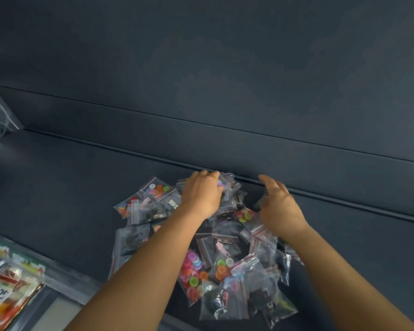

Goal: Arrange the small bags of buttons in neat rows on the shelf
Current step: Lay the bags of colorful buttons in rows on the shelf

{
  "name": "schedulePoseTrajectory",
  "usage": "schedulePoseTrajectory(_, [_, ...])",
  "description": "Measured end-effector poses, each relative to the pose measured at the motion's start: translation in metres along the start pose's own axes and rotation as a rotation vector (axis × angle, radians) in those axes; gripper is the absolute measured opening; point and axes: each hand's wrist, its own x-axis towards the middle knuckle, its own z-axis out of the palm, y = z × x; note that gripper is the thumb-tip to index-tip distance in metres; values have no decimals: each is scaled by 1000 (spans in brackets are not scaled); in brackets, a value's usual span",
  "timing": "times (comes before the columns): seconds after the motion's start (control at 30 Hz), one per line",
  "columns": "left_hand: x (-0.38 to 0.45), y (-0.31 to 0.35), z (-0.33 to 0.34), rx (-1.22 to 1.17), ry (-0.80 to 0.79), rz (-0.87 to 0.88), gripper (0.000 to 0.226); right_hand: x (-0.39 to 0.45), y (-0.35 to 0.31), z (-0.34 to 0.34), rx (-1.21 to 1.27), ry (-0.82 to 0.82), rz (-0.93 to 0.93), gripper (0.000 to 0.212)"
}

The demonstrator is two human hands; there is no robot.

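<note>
My left hand (201,194) curls over a clear bag of pastel buttons (226,187) at the far end of the pile, gripping it near the shelf's back edge. My right hand (279,204) hovers open just beside it, fingers relaxed. The other small bags of buttons (225,266) lie jumbled on the dark shelf (58,187) beneath my forearms.

Both hands' fingertips are hidden among the bags (225,271); dark bags' contents unclear.
</note>
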Motion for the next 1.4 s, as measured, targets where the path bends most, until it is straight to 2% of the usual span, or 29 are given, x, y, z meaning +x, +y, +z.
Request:
schedulePoseTrajectory(0.13, [-1,2,-4,-121,130,-12,47,7,13,-6,137,-15,45,66])
schedulePoseTrajectory(0.23, [-5,5,-8,-175,128,-44,42,10,20,-10,201,-35,94,57])
schedulePoseTrajectory(0.33, [-13,9,-13,-200,121,-34,23,8,23,-11,192,35,60,26])
schedulePoseTrajectory(0.4, [-20,11,-17,-271,129,-42,19,3,22,-11,220,85,55,11])
schedulePoseTrajectory(0.53, [-30,17,-24,-375,146,-41,8,-8,18,-17,402,126,70,10])
schedulePoseTrajectory(0.67, [-43,23,-25,-433,156,-15,14,-24,13,-26,497,164,49,14])
schedulePoseTrajectory(0.83, [-61,30,-23,-469,117,6,14,-41,6,-18,353,-3,-35,13])
schedulePoseTrajectory(0.9, [-67,31,-22,-469,99,1,13,-43,7,-18,291,39,-55,18])
schedulePoseTrajectory(1.0, [-75,29,-19,-458,87,1,10,-40,25,-24,149,146,37,32])
schedulePoseTrajectory(1.1, [-80,30,-15,-459,72,-3,10,-39,43,-23,38,58,129,31])
schedulePoseTrajectory(1.17, [-80,32,-13,-456,60,-8,12,-39,47,-21,43,50,122,26])
schedulePoseTrajectory(1.27, [-81,36,-12,-445,43,-6,17,-36,47,-20,123,46,172,44])
schedulePoseTrajectory(1.4, [-81,42,-13,-471,39,6,22,-32,43,-25,85,-8,224,54])
